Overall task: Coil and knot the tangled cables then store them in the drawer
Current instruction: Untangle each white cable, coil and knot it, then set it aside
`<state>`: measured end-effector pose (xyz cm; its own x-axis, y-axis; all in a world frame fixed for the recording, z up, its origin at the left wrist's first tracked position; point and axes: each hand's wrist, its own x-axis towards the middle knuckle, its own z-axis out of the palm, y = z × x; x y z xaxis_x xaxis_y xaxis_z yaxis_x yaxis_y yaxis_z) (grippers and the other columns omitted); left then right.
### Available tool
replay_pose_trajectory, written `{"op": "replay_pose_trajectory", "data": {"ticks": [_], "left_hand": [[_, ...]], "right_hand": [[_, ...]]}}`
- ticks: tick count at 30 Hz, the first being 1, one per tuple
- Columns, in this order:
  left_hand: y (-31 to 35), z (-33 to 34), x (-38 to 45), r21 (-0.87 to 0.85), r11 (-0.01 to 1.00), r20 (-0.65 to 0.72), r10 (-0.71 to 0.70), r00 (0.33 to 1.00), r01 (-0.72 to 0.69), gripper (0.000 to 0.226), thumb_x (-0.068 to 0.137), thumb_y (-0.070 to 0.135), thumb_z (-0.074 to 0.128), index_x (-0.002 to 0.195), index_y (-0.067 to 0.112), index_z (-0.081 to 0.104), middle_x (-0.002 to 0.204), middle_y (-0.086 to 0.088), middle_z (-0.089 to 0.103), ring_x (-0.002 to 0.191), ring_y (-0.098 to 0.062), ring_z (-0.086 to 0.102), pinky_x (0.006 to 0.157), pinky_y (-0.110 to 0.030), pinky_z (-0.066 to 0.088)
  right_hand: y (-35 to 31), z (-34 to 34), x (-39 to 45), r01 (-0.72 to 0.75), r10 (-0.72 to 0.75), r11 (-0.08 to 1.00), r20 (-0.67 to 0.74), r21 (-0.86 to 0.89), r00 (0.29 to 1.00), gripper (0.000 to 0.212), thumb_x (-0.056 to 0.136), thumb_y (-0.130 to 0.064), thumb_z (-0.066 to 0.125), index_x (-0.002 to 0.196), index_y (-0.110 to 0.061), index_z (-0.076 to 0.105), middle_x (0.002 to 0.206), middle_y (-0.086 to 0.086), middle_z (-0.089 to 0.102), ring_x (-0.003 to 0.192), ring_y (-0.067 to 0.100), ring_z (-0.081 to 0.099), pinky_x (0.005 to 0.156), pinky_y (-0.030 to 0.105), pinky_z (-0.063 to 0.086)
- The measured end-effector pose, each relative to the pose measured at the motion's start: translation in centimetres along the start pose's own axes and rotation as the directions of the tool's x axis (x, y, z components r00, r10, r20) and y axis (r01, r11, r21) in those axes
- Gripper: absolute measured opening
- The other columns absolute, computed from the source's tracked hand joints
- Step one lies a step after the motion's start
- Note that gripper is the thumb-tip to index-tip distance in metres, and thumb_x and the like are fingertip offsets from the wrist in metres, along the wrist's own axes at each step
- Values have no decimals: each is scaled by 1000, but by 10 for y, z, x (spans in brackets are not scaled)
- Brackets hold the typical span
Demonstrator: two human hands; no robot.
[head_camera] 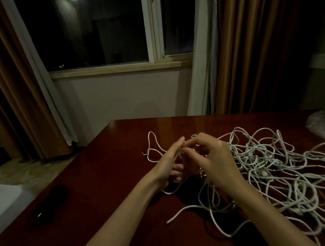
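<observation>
A big tangle of white cables [270, 161] sprawls over the right half of the dark red wooden table [111, 170]. Both hands are raised together above the table at the tangle's left edge. My left hand [170, 163] stands edge-on with its fingers mostly straight and strands of white cable running across its palm and lower fingers. My right hand [212, 158] curls over from the right, its fingertips pinching a strand close to the left fingertips. A few loose loops [153, 150] lie just left of the hands, and free cable ends trail toward me. No drawer is in view.
A dark, slim object [50, 204] lies near the table's left edge. A clear plastic bag [322, 124] sits at the far right. Beyond the table are a window [103, 33], brown curtains and a wall. The floor drops off on the left.
</observation>
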<state>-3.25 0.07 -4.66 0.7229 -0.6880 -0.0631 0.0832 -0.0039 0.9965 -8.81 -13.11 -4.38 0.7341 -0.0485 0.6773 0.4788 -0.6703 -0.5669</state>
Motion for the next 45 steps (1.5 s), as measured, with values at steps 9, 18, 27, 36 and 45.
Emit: {"op": "replay_pose_trajectory", "data": {"ticks": [9, 18, 27, 36, 45], "left_hand": [[-5, 4, 6, -101, 994, 90, 46, 995, -36, 45, 87, 53, 40, 59, 18, 34, 39, 9, 23, 29, -2, 18, 37, -17, 12], [-7, -5, 8, -53, 994, 137, 103, 985, -96, 42, 93, 46, 46, 60, 22, 45, 44, 10, 26, 33, -3, 21, 40, -19, 16], [-12, -9, 15, 162, 970, -280, 221, 934, -181, 54, 105, 39, 25, 81, 9, 64, 52, 4, 52, 44, -6, 50, 49, -19, 39], [-9, 0, 16, -575, 814, -125, 15, 992, -85, 50, 105, 44, 22, 100, 8, 58, 101, -10, 74, 96, -21, 71, 79, -31, 57], [-5, -30, 13, -823, 518, -260, 21, 965, -233, 48, 105, 39, 31, 64, 16, 40, 47, 6, 30, 30, -5, 27, 29, -13, 26]], "right_hand": [[7, -1, 6, -362, 342, 882, 117, 301, 932, 14, 88, -17, 64, 84, -29, 72, 88, -6, 70, 89, 3, 64, 76, 22, 48], [1, -4, 5, -377, 385, 805, 79, 458, 919, 13, 89, -10, 64, 85, -19, 73, 83, -6, 71, 76, -2, 67, 61, 10, 48], [1, 1, 1, -370, 373, 884, 44, 285, 927, 9, 89, -14, 67, 92, -20, 72, 81, -8, 69, 67, -2, 66, 58, 11, 49], [6, 15, -8, -22, 30, 988, 49, -153, 998, 19, 86, -12, 70, 104, -16, 73, 102, -1, 69, 90, 7, 63, 81, 22, 53], [7, 13, -9, 81, -56, 983, 145, -168, 988, 15, 86, -20, 71, 100, -19, 76, 82, -7, 70, 70, 2, 60, 66, 21, 52]]}}
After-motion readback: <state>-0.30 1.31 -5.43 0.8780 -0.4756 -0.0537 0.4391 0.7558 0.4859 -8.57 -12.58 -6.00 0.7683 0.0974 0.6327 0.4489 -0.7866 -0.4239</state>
